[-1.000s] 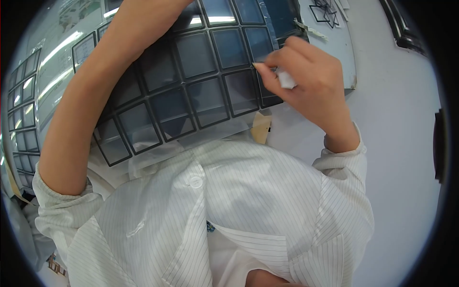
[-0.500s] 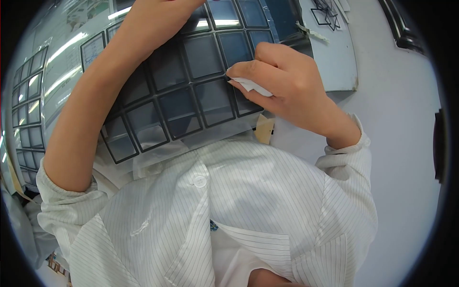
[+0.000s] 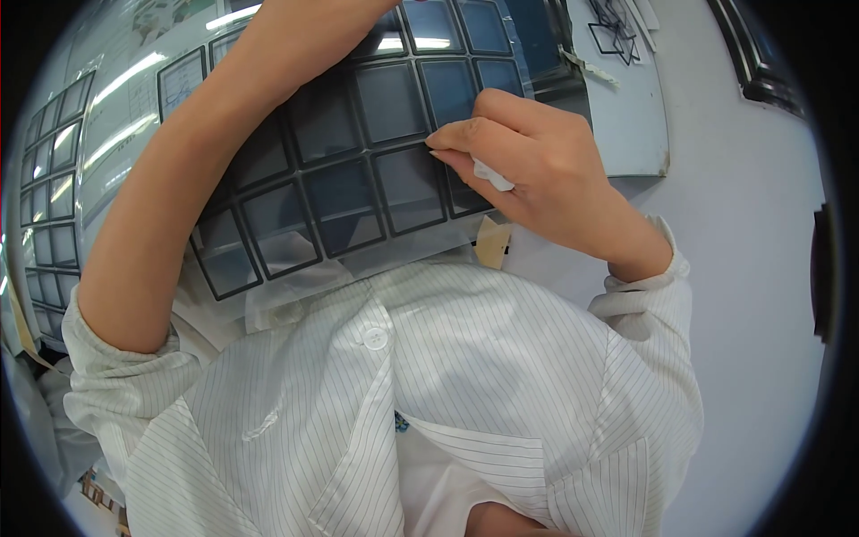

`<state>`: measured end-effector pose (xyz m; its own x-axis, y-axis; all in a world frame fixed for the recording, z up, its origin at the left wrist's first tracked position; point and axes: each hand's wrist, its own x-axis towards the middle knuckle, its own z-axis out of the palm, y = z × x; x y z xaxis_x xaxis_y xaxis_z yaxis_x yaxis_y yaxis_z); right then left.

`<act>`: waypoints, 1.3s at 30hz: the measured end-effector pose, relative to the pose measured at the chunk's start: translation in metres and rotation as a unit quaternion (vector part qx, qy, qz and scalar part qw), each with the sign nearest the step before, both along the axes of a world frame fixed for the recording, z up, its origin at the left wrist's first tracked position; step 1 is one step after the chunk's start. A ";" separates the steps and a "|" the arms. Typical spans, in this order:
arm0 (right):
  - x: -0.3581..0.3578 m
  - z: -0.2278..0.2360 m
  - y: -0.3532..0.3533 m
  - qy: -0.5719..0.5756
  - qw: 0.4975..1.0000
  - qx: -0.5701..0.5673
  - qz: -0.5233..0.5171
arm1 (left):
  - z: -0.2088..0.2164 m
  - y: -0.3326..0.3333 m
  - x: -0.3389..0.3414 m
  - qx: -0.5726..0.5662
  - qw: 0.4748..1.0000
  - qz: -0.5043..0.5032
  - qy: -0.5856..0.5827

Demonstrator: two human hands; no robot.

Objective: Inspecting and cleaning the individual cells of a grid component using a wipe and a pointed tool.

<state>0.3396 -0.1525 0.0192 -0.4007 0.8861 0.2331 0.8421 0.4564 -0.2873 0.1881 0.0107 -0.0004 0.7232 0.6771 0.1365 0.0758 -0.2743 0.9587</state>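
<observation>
A panel of dark square cells (image 3: 358,179) under a clear film lies flat in front of my chest. My right hand (image 3: 528,170) is closed on a small white wad of cloth or paper (image 3: 492,174) and presses its fingertips onto the panel near its right side. My left forearm (image 3: 206,161) stretches across the panel toward the top of the picture. The left hand itself is out of the picture at the top edge.
A second sheet of dark cells (image 3: 54,197) lies at the far left. A grey board (image 3: 626,116) with thin black outlines sits at the upper right on the white table (image 3: 752,268). A small tan tape piece (image 3: 492,242) lies by the panel's near edge.
My right hand with the white wad has moved left and down across the panel. My left arm has stayed stretched over it.
</observation>
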 end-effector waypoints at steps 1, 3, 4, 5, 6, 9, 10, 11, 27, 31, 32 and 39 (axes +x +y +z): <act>0.000 0.000 0.000 -0.011 1.000 0.001 0.002 | 0.000 0.000 0.000 0.008 1.000 -0.003 -0.009; -0.002 0.000 -0.001 -0.019 1.000 0.001 -0.001 | -0.001 0.002 0.001 -0.004 1.000 -0.002 -0.002; -0.002 0.000 -0.001 -0.028 1.000 0.001 -0.004 | -0.001 0.002 0.001 -0.017 1.000 -0.002 0.005; -0.003 0.001 -0.001 -0.027 1.000 -0.001 -0.003 | -0.002 0.003 0.001 -0.019 1.000 -0.001 0.005; -0.003 0.001 -0.001 -0.040 0.999 -0.001 -0.002 | -0.002 0.003 0.001 -0.022 1.000 -0.004 -0.001; -0.005 0.001 0.001 -0.069 0.998 0.009 0.004 | -0.007 0.005 0.001 -0.034 0.999 -0.010 -0.011; -0.007 0.001 0.002 -0.086 0.996 0.022 0.008 | -0.009 0.005 0.001 -0.041 0.999 -0.014 -0.015; -0.009 0.002 0.002 -0.086 0.996 0.021 0.009 | -0.009 0.005 0.001 -0.042 0.999 -0.013 -0.015; 0.002 0.005 0.004 -0.017 0.999 -0.025 -0.024 | -0.006 0.005 0.000 -0.039 0.999 -0.009 -0.003; 0.001 0.002 0.005 -0.019 1.000 -0.017 -0.004 | -0.006 0.006 0.002 -0.047 0.999 -0.012 -0.007; 0.001 0.002 0.005 -0.019 1.000 -0.017 -0.004 | -0.005 0.005 0.002 -0.047 0.999 -0.012 -0.006; -0.008 0.002 0.007 -0.160 0.983 0.068 0.055 | -0.004 0.005 0.002 -0.041 0.999 -0.012 0.000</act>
<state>0.3321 -0.1460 0.0214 -0.5651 0.8022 0.1926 0.8224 0.5662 0.0544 0.1906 0.0159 -0.0043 0.7399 0.6678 0.0811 0.0701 -0.1964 0.9780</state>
